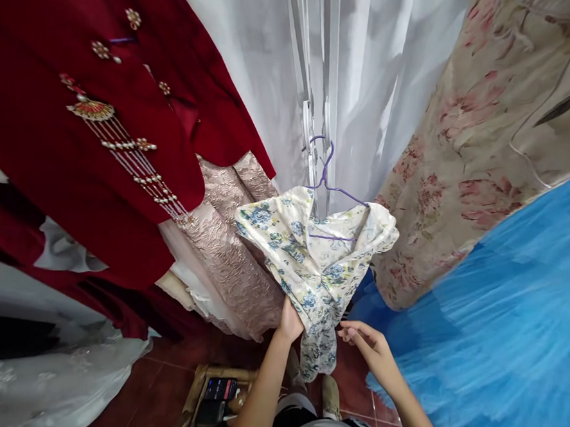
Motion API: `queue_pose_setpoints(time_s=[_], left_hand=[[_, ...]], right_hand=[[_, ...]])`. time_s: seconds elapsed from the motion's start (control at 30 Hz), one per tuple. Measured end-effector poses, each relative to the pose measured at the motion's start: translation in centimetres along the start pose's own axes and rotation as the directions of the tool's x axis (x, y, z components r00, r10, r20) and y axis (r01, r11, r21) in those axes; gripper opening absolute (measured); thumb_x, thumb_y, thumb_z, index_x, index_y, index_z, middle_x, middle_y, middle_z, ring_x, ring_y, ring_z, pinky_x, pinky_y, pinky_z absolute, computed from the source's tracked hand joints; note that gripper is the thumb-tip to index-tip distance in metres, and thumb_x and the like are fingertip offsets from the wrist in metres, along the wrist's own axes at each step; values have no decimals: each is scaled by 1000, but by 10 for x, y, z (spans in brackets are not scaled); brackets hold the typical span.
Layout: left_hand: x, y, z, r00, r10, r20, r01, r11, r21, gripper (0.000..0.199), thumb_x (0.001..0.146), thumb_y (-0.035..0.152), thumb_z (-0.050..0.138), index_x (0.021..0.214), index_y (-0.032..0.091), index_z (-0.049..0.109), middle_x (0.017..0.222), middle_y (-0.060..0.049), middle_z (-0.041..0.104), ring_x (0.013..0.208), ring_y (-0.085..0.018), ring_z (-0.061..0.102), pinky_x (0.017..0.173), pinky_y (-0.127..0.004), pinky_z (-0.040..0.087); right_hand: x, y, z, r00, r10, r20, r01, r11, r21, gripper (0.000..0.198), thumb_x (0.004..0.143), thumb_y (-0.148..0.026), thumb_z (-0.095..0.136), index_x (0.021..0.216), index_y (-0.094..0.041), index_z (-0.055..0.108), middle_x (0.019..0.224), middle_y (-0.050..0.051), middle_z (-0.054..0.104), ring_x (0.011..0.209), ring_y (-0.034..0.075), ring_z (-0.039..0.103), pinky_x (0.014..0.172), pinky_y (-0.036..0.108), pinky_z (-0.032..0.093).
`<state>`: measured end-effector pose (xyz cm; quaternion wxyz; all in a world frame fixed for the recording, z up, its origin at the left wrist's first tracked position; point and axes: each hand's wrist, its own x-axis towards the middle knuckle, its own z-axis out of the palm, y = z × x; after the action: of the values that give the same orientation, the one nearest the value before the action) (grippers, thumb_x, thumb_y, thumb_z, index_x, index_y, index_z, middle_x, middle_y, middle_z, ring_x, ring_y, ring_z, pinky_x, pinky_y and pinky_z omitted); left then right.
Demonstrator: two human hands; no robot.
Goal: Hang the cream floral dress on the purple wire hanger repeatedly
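Note:
A white floral blouse (325, 275) with blue flowers, a V-neck and short sleeves hangs from a purple wire hanger (324, 180) in front of me. The hanger hooks up at a white rail fitting among the drapes. My left hand (291, 319) grips the blouse's left side near the waist, its fingers partly hidden behind the fabric. To the right of the blouse's lower part is my right hand (367, 342), thumb and forefinger drawn close together. Whatever lies between those fingertips, if anything, is too small to make out. The blouse's lower end hangs narrow and bunched between my hands.
A red jacket (163, 118) with beaded ornaments hangs left, over a pink textured skirt (229, 255). Right are a beige floral garment (433, 198) and blue tulle (503, 303). White drapes (266, 60) hang behind. A box (203, 379) holding a phone stands on the red-tiled floor (132, 397).

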<state>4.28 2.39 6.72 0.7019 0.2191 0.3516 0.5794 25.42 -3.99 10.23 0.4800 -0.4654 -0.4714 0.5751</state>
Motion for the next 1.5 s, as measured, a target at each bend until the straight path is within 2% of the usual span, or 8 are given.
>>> queue_pose_setpoints(time_s=[0.17,0.4,0.6,0.7,0.87,1.07,1.3,1.5], left_hand=[[-29,-5,-16,989,80,-126,-42,959,281,76,66,70,80,118,15,71,131,-17,69,133,-37,57,115,-50,40],[-35,-8,-10,945,303,-120,-170,773,612,49,79,54,75,111,16,72,120,-14,73,120,-33,65,108,-44,48],[-40,6,2,550,835,-13,-330,231,915,64,85,37,73,142,20,50,145,-18,50,141,-32,44,119,-50,35],[-35,-1,20,632,736,243,-445,88,891,40,89,31,67,128,22,63,125,-14,62,124,-29,56,109,-46,44],[-26,-19,41,756,585,294,-491,209,846,12,93,28,58,98,22,66,97,-8,69,95,-24,64,87,-36,51],[-38,-17,59,788,529,315,-518,294,803,12,93,28,55,92,21,64,91,-9,68,89,-25,63,85,-35,49],[-56,-12,77,811,449,376,-476,130,870,9,94,23,54,91,22,62,88,-6,69,87,-22,63,84,-33,49],[-37,0,70,831,281,481,-520,83,850,6,89,17,63,83,20,63,83,-4,70,79,-20,65,76,-31,51]], right_hand=[[54,-16,33,984,-107,-141,96,992,-79,54,77,-63,75,100,-14,75,67,5,70,59,19,63,57,30,53],[90,-28,54,958,-217,-189,148,935,-322,53,75,-69,71,81,-16,72,54,1,63,51,17,58,51,26,45],[65,-29,46,981,-123,-152,76,955,-286,46,76,-61,75,67,-17,67,51,2,63,45,15,54,48,25,39],[50,-30,50,994,-50,-96,35,987,-155,44,76,-59,76,65,-17,65,49,1,61,42,13,49,45,26,37],[34,-36,57,996,-3,-85,3,1000,0,40,75,-54,77,68,-16,67,52,3,65,40,11,46,42,25,36],[45,-80,54,989,-49,-138,64,992,108,38,76,-46,76,54,-20,60,43,-1,56,36,10,41,38,25,35],[121,-188,60,942,-314,-121,330,931,158,36,70,-42,82,53,-20,60,42,-4,51,34,6,35,34,23,28],[144,-216,61,933,-338,-123,357,907,223,33,68,-41,84,59,-16,64,45,-5,51,35,4,35,34,20,23]])
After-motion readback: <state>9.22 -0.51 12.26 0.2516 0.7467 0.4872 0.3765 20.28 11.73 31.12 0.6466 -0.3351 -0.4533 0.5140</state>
